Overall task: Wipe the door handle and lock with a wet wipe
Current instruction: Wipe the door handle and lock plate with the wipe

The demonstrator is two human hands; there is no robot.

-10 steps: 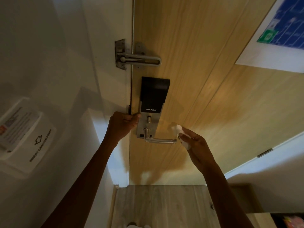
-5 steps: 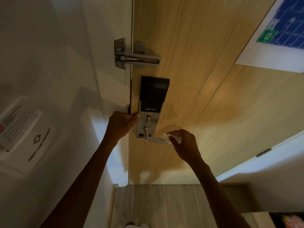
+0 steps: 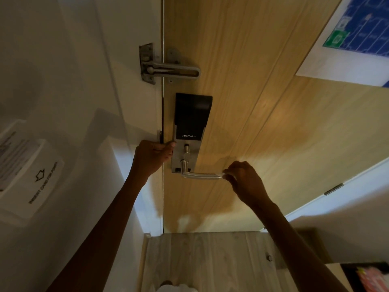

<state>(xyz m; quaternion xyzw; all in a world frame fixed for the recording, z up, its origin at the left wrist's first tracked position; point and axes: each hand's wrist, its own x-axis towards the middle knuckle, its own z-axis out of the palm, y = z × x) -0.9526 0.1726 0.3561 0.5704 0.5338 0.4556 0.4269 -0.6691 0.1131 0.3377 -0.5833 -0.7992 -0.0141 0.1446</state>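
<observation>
Wooden door [image 3: 242,60] fills the frame's centre; left hand [image 3: 152,157] grips its edge beside the lock [image 3: 190,123]. Right hand [image 3: 245,180] pinches the wipe [image 3: 223,175] on the handle [image 3: 200,175] tip, seemingly mid-wipe; lock next.

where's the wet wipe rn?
Head view, right of centre: wet wipe pinched in the right hand at the free end of the door handle.

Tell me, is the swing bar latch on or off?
On: the bar lies flat across the gap from frame to door.
</observation>
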